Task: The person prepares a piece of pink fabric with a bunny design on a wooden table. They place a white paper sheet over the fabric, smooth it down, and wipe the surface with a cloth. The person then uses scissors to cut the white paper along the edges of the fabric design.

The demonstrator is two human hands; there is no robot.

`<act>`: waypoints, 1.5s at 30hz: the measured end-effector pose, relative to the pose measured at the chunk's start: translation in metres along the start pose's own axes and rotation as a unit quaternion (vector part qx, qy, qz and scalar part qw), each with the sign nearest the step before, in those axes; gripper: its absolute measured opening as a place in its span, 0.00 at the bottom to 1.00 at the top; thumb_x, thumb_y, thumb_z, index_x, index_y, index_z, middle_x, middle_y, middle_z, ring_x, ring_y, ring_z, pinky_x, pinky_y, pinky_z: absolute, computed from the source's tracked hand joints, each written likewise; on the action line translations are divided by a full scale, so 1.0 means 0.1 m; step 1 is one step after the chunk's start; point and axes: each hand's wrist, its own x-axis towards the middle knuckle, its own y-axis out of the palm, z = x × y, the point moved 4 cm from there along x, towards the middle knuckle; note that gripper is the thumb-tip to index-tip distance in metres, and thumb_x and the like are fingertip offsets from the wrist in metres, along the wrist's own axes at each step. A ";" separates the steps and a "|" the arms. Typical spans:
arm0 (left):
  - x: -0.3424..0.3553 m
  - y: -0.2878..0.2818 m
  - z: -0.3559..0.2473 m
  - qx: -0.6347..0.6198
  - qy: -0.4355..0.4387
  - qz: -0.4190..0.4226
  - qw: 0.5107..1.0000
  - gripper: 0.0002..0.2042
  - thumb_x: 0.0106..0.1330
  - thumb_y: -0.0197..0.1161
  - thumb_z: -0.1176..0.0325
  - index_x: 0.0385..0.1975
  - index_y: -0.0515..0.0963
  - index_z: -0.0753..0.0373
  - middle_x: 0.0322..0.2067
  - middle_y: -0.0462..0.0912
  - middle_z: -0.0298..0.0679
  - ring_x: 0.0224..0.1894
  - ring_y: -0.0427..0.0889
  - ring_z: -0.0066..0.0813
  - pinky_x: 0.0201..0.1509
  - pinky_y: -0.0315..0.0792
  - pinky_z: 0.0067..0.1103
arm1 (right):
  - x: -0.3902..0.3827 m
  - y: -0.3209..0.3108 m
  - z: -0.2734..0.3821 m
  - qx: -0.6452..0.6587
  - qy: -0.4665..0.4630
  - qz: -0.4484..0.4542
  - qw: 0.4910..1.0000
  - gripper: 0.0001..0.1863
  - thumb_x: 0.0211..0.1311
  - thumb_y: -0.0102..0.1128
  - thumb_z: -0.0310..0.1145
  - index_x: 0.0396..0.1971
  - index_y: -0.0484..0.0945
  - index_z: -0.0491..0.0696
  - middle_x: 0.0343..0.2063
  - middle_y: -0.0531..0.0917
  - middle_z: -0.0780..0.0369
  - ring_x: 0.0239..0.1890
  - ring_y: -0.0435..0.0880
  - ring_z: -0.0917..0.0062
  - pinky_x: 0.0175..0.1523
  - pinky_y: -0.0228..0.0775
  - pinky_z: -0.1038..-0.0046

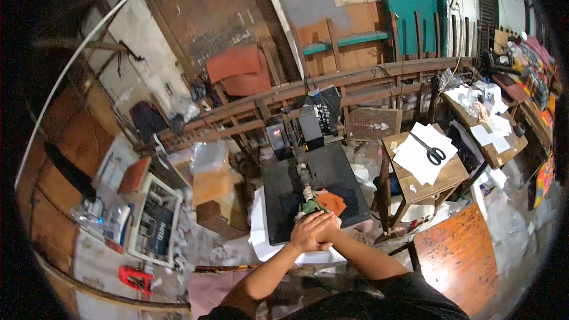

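Note:
Both my hands are stacked over the near end of a long lever handle, which is wrapped with green cloth at the grip. My left hand lies across the top, its fingers closed together. Under it, my right hand is closed at the grip, its fingers largely hidden. The lever runs away from me over the flat black plate of a press. An orange piece shows on the plate beside the grip. White sheeting sticks out from under the press.
A small wooden table at right carries white paper and black-handled scissors. Nearer stands an orange-brown seat. At left are a brown carton, a white frame and a red plastic item. Wooden railing spans the back.

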 end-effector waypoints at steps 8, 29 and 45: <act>-0.03 -0.03 -0.03 -0.014 -0.025 0.022 0.999 0.31 0.67 0.59 0.45 0.62 0.76 0.63 0.64 0.77 0.42 0.63 0.76 0.48 0.68 0.70 0.37 | 0.00 -0.06 0.05 0.024 0.000 -0.017 1.000 0.24 0.56 0.64 0.51 0.44 0.82 0.47 0.43 0.86 0.56 0.51 0.83 0.63 0.56 0.73 0.59; -0.15 0.03 0.14 -0.034 -0.052 -0.066 0.996 0.23 0.67 0.56 0.51 0.51 0.84 0.62 0.56 0.83 0.39 0.60 0.79 0.42 0.65 0.72 0.36 | 0.07 0.14 -0.07 0.013 0.037 0.012 0.999 0.22 0.58 0.62 0.50 0.44 0.82 0.48 0.43 0.85 0.55 0.49 0.83 0.62 0.54 0.74 0.58; -0.21 -0.01 0.12 -0.063 -0.057 -0.108 0.990 0.24 0.65 0.61 0.50 0.55 0.81 0.58 0.58 0.81 0.37 0.59 0.79 0.39 0.64 0.74 0.35 | 0.14 0.37 -0.10 -0.048 -0.012 0.056 0.997 0.22 0.60 0.60 0.50 0.44 0.82 0.48 0.43 0.85 0.54 0.48 0.84 0.61 0.52 0.75 0.58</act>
